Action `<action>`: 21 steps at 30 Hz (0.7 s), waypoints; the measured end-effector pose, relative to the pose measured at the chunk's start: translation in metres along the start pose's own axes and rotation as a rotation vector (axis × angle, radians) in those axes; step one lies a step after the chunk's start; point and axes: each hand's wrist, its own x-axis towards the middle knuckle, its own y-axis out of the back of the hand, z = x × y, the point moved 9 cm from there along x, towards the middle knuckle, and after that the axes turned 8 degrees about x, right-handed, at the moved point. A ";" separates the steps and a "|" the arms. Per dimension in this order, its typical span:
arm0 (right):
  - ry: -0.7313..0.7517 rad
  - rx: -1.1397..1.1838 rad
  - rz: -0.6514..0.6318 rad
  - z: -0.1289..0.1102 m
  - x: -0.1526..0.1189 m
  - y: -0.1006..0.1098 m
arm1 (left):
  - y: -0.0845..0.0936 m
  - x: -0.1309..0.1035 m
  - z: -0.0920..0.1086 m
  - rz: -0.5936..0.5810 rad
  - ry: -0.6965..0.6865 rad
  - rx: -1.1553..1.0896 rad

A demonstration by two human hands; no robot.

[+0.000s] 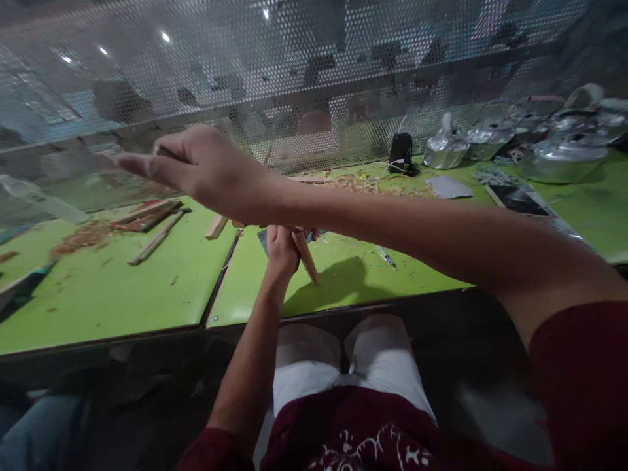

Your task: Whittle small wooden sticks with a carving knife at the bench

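Observation:
My left hand (282, 248) rests low over the green table (255, 288), fingers wrapped round a tapered piece of wood (307, 258) that slants toward the front edge. A flat grey-blue piece (263, 240) shows from under this hand; its kind is unclear. My right arm reaches across the view from the right and covers part of the left hand's work. Raised near the camera, my right hand (196, 163) has its fingers curled and one digit stretched to the left. Whatever lies inside its fingers, if anything, cannot be made out.
A perforated metal screen (294, 85) stands along the back. Wood strips (157, 239), a wood block (216, 227) and shavings (88, 235) lie to the left. On the right are a pen (386, 256), a phone (519, 199), a black device (401, 154) and several metal kettles (564, 157).

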 end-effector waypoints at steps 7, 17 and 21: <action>-0.034 0.182 0.181 0.002 -0.009 0.022 | 0.001 0.002 -0.004 -0.014 0.018 0.010; -0.065 0.210 0.132 0.004 -0.009 0.014 | 0.001 0.003 -0.003 -0.036 0.049 -0.023; -0.078 0.201 0.091 0.007 -0.010 0.012 | 0.002 0.004 -0.007 -0.019 0.090 -0.022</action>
